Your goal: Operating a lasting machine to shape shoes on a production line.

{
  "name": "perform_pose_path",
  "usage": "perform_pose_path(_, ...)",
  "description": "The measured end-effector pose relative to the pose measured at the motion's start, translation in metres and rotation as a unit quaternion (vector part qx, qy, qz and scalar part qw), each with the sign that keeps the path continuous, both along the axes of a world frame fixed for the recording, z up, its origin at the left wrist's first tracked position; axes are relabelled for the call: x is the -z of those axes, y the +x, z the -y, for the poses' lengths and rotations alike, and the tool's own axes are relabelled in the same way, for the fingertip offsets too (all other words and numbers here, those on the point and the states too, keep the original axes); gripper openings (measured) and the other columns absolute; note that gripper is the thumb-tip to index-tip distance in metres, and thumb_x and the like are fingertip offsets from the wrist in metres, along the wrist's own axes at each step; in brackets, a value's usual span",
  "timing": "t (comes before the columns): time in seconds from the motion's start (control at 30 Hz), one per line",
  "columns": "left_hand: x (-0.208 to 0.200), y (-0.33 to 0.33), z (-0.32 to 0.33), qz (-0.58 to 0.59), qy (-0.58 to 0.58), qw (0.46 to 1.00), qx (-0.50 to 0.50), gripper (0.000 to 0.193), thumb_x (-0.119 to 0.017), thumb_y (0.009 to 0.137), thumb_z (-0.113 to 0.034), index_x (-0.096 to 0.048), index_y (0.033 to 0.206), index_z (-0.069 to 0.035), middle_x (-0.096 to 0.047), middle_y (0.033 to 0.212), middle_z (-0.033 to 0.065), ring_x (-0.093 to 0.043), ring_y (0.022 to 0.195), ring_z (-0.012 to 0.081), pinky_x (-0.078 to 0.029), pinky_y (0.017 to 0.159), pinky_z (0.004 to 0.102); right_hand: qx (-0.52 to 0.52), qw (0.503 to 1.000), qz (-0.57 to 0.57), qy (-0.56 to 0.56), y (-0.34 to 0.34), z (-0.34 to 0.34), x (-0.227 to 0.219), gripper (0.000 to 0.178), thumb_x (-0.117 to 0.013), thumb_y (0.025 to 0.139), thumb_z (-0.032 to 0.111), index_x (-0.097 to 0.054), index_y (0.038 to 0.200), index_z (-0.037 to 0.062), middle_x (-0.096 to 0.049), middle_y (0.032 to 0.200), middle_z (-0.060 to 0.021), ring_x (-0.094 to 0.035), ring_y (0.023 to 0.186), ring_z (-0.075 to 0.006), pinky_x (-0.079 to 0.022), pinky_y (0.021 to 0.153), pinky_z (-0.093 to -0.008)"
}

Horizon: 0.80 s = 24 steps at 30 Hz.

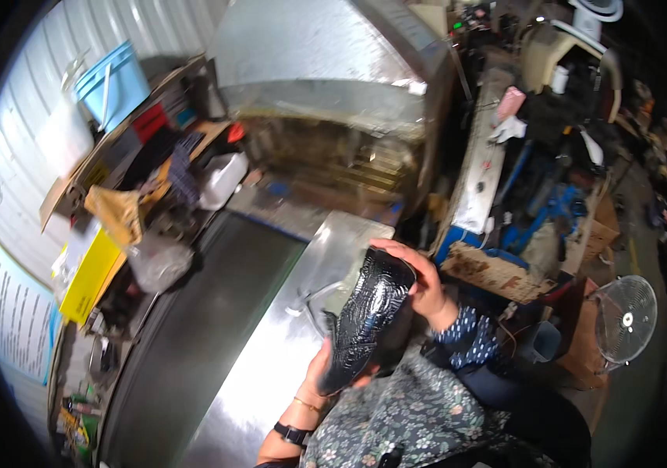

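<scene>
By the metal table, left grip and right grip clasp a glossy black shoe.

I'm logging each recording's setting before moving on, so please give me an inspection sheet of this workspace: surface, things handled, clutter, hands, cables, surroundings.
Surface: shiny metal top beside a dark belt-like strip.
Things handled: one glossy black shoe-shaped piece, tilted, held in both hands.
Clutter: light blue bucket, yellow box and plastic bag on the left.
Hands: left hand at the piece's lower end in the picture; right hand at its upper end.
Cables: apparently a thin pale cord by the right-hand bench; its run is unclear.
Surroundings: metal hood at the strip's far end, fan at right, corrugated wall at left.
</scene>
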<state>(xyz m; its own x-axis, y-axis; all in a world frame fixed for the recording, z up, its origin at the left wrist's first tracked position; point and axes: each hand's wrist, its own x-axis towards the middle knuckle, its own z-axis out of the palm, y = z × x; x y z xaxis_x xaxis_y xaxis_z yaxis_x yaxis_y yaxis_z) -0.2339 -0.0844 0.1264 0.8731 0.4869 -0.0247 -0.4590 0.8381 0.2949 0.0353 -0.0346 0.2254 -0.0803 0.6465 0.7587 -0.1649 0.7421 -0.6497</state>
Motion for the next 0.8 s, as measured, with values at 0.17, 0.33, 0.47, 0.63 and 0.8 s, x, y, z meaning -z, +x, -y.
perform_pose_path(0.17, -0.008, 0.095, -0.059, -0.258, 0.215, 0.928, -0.161, 0.061, -0.038, 0.102, -0.052, -0.052, 0.132, -0.001, -0.060, 0.121, 0.0127, -0.057, 0.114, 0.0222, -0.044, 0.099, 0.0321, 0.219, 0.924, 0.306, -0.063, 0.015, 0.050, 0.022, 0.046, -0.079, 0.078, 0.028, -0.066, 0.118, 0.0074, -0.065, 0.121, -0.0150, -0.065, 0.107, -0.0304, -0.053, 0.091, -0.0350)
perform_pose_path(0.33, -0.034, 0.152, -0.048, -0.393, 0.191, 0.895, -0.085, 0.041, -0.049, 0.101, -0.042, -0.065, 0.105, -0.004, -0.066, 0.098, 0.0082, -0.062, 0.087, 0.0159, -0.051, 0.075, 0.0297, 0.237, 0.903, 0.338, -0.117, 0.032, 0.080, 0.022, 0.046, -0.077, 0.078, 0.039, -0.068, 0.110, 0.0059, -0.070, 0.102, -0.0171, -0.069, 0.089, -0.0336, -0.056, 0.075, -0.0380)
perform_pose_path(0.47, -0.010, 0.163, -0.055, -0.432, 0.178, 0.881, -0.077, 0.042, -0.046, 0.102, -0.037, -0.064, 0.114, -0.001, -0.066, 0.106, 0.0108, -0.062, 0.096, 0.0174, -0.050, 0.084, 0.0305, 0.152, 0.892, 0.367, -0.215, 0.053, 0.063, 0.020, 0.049, -0.080, 0.077, 0.035, -0.068, 0.113, 0.0050, -0.069, 0.098, -0.0219, -0.069, 0.090, -0.0335, -0.055, 0.077, -0.0352)
perform_pose_path(0.63, -0.014, 0.143, -0.058, -0.393, 0.683, 0.555, -0.266, 0.045, -0.073, 0.078, -0.017, -0.061, 0.119, -0.002, -0.062, 0.118, 0.0196, -0.056, 0.116, 0.0359, -0.041, 0.103, 0.0437, 0.187, 0.889, 0.044, -0.416, -0.003, 0.093, 0.159, 0.062, -0.058, 0.096, 0.019, -0.029, 0.148, -0.0004, -0.041, 0.148, -0.0132, -0.038, 0.137, -0.0221, -0.030, 0.113, -0.0348)
perform_pose_path(0.8, -0.010, 0.125, -0.095, -0.432, 0.596, 0.654, -0.175, 0.049, -0.067, 0.087, -0.011, -0.050, 0.132, -0.001, -0.058, 0.128, 0.0141, -0.057, 0.113, 0.0230, -0.047, 0.096, 0.0324, 0.206, 0.883, 0.052, -0.420, 0.019, 0.081, 0.139, 0.028, -0.058, 0.099, 0.023, -0.061, 0.085, -0.0009, -0.054, 0.071, 0.0050, -0.045, 0.069, -0.0042, -0.042, 0.057, -0.0287)
